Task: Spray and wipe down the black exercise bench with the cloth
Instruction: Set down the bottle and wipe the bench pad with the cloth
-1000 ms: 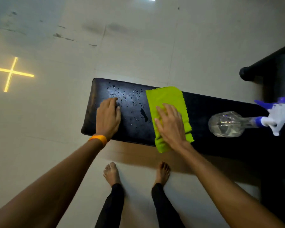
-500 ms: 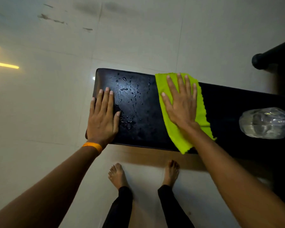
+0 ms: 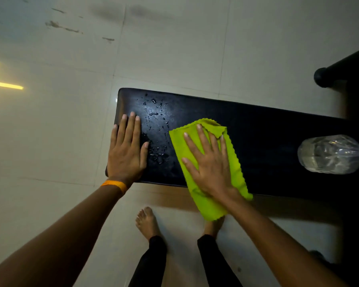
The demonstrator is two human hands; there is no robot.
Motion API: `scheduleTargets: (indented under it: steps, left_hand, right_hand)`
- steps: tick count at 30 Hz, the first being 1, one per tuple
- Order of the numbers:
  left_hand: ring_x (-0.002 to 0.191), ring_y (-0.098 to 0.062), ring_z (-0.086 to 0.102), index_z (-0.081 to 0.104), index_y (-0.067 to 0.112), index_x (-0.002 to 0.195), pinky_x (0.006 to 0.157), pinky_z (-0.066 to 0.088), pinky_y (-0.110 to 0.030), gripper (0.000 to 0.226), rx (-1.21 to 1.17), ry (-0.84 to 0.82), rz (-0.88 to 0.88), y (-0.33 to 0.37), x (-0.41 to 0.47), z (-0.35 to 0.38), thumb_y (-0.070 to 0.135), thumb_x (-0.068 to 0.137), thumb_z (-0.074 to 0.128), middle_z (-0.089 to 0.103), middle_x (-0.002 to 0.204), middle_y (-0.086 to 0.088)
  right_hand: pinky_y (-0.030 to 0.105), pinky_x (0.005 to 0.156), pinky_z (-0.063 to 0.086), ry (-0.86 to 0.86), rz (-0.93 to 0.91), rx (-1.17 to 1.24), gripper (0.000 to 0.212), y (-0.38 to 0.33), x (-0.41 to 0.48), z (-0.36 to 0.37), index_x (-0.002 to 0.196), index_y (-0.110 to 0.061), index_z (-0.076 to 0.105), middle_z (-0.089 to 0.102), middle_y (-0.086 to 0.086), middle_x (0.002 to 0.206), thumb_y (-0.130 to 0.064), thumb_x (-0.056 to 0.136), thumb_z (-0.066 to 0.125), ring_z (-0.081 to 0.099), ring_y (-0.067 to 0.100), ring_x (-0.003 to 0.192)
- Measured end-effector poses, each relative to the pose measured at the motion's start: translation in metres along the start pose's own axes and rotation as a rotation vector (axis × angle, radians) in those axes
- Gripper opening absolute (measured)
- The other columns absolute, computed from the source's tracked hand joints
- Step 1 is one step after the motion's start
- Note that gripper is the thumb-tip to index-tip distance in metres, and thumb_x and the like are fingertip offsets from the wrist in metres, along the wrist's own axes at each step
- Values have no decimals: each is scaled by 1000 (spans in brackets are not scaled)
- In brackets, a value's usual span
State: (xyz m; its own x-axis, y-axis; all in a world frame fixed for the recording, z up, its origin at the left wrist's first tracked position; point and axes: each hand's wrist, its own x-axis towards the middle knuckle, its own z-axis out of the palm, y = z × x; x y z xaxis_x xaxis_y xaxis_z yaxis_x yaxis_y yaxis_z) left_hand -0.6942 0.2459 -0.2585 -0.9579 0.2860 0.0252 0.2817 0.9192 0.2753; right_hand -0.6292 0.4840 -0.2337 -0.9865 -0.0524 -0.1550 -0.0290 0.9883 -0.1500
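The black exercise bench (image 3: 267, 133) runs from centre to the right edge, with water droplets (image 3: 157, 129) on its left part. A lime-green cloth (image 3: 179, 141) lies across the pad, its near end hanging over the front edge and its far corner folded over. My right hand (image 3: 209, 164) presses flat on the cloth with fingers spread. My left hand (image 3: 126, 150), with an orange wristband, rests flat on the bench's left end, holding nothing. A clear spray bottle (image 3: 330, 154) lies on its side on the bench at the right, its nozzle cut off by the frame.
Pale tiled floor (image 3: 174, 48) surrounds the bench, with scuff marks at the top left and a yellow light cross (image 3: 0, 84) at far left. My bare feet (image 3: 147, 222) stand just in front of the bench. A black frame bar (image 3: 340, 69) juts in at the upper right.
My right hand has drawn the cloth back from the bench's far edge toward the near edge; its far corner has folded over. My left hand stays planted on the left end.
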Motion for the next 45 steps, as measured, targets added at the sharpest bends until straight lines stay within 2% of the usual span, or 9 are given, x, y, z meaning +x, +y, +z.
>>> scheduleTargets:
  steps: [2, 4, 7, 15, 21, 26, 33, 39, 45]
  left_hand:
    - [158, -31, 13, 21, 3, 160, 128, 14, -49, 67, -6, 5, -1, 1, -1, 0, 38, 103, 28, 18, 169, -15]
    - [158, -30, 12, 21, 4, 161, 128, 14, -50, 67, 0, 6, -2, 2, 0, 1, 38, 103, 28, 17, 170, -14]
    - [158, -30, 12, 21, 3, 160, 128, 14, -51, 67, -1, 1, -8, 3, -1, 0, 37, 103, 29, 17, 170, -14]
    - [158, -30, 13, 22, 3, 160, 128, 16, -51, 66, -1, 9, -11, 3, 0, 1, 37, 103, 29, 18, 169, -15]
    - [158, -31, 14, 22, 4, 160, 128, 16, -50, 67, 1, 1, 2, 1, -1, 1, 37, 103, 29, 19, 169, -15]
    - [158, -31, 14, 24, 4, 160, 128, 16, -50, 66, -12, 1, 1, 0, 0, 0, 37, 103, 32, 20, 169, -14]
    - [158, -31, 13, 23, 5, 161, 128, 16, -51, 67, -25, -13, 4, 0, -1, 0, 38, 102, 32, 18, 170, -13]
    - [158, -31, 12, 21, 6, 161, 128, 16, -52, 68, -23, -36, -1, -2, 0, 0, 39, 102, 31, 17, 170, -13]
    - [159, -31, 10, 19, 6, 162, 128, 15, -51, 68, -11, -56, -2, -2, 0, 0, 41, 103, 27, 15, 170, -12]
  right_hand:
    - [56, 123, 16, 27, -4, -35, 63, 44, 14, -7, 159, -36, 23, 16, 4, 169, -60, 101, 31, 23, 28, 153]
    - [55, 124, 15, 78, 242, -16, 63, 68, 30, -12, 159, -35, 23, 15, 4, 169, -59, 102, 30, 14, 28, 156]
    - [57, 124, 12, 146, 510, 16, 64, 18, 3, 2, 160, -33, 20, 11, 5, 170, -59, 102, 29, 6, 30, 157]
    - [59, 124, 5, 26, 96, -2, 62, -14, 41, 2, 160, -40, 13, 4, 1, 171, -61, 102, 24, -1, 27, 157]
    - [58, 124, 6, 112, 331, 52, 62, -48, 108, 0, 160, -35, 19, 12, 3, 170, -59, 102, 22, 6, 31, 157]
    - [56, 125, 7, -8, -93, -7, 65, -27, 58, -3, 160, -36, 16, 7, 1, 170, -62, 101, 27, 2, 26, 158]
    - [58, 125, 1, 70, 216, -6, 65, -20, 73, -6, 160, -36, 16, 8, 3, 170, -62, 101, 26, 2, 29, 157]
    - [62, 123, 7, -49, -34, -74, 63, 2, 50, -8, 159, -41, 13, 5, 0, 171, -63, 101, 23, 0, 27, 157]
    - [60, 123, 9, 148, 507, 34, 60, -26, 63, 1, 160, -36, 18, 11, 2, 170, -55, 103, 24, 6, 28, 157]
